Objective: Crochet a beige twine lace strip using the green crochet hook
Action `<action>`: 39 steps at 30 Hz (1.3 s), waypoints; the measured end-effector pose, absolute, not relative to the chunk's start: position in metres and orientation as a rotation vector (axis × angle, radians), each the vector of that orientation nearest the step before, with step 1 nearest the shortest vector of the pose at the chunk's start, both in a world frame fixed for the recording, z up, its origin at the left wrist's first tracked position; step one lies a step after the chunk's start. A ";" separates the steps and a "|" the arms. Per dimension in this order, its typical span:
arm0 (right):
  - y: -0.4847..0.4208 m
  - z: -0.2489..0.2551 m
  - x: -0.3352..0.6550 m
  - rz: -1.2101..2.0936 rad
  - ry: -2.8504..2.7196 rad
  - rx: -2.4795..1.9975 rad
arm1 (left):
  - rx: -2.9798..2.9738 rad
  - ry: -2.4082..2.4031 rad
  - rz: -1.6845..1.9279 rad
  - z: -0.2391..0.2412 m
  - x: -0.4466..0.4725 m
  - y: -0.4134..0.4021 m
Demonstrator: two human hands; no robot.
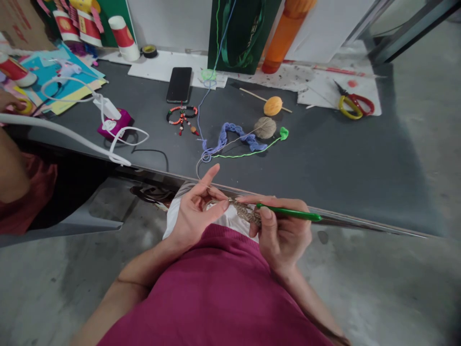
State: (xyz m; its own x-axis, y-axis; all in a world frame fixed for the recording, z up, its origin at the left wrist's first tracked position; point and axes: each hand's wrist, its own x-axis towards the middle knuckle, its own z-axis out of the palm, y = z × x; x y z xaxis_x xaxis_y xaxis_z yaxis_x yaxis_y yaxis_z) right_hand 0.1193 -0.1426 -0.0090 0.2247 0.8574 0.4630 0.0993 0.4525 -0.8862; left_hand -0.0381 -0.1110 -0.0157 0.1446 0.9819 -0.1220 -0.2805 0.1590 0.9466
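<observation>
My left grip (196, 214) pinches a short tan crochet strip (245, 212) in front of my chest, my right grip (283, 235) is pressed around a green crochet hook (288, 213), and only this small piece looks made, with much thread left in the twine ball (265, 128) on the desk (342, 168).

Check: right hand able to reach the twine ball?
Probably yes: the right hand sits by the table edge, with only green yarn before the twine ball. But it holds a green crochet hook, which it must carry or put down.
</observation>
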 end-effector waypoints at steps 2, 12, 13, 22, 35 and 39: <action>-0.143 -0.012 0.121 0.633 -1.284 -0.983 | 0.984 1.006 1.145 -0.014 -0.038 -0.111; -0.144 -0.013 0.121 0.561 -1.360 -0.956 | 1.133 1.052 1.218 -0.016 -0.037 -0.114; -0.144 -0.013 0.122 0.563 -1.360 -0.960 | 1.141 1.058 1.218 -0.016 -0.037 -0.114; -0.143 -0.016 0.125 0.487 -1.467 -0.955 | 1.184 1.113 1.239 -0.016 -0.036 -0.118; -0.146 -0.009 0.126 0.519 -1.422 -1.221 | 1.639 1.129 1.454 -0.030 -0.036 -0.121; -0.147 -0.011 0.126 0.487 -1.429 -1.224 | 1.572 1.134 1.420 -0.031 -0.037 -0.119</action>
State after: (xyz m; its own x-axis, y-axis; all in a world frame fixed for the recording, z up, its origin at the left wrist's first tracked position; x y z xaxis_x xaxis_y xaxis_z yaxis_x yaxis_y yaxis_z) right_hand 0.1263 -0.1470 -0.0106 0.1771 0.8650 0.4695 0.3982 0.3732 -0.8379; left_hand -0.0374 -0.1187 -0.0313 0.0049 0.9349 0.3548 0.1390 -0.3520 0.9256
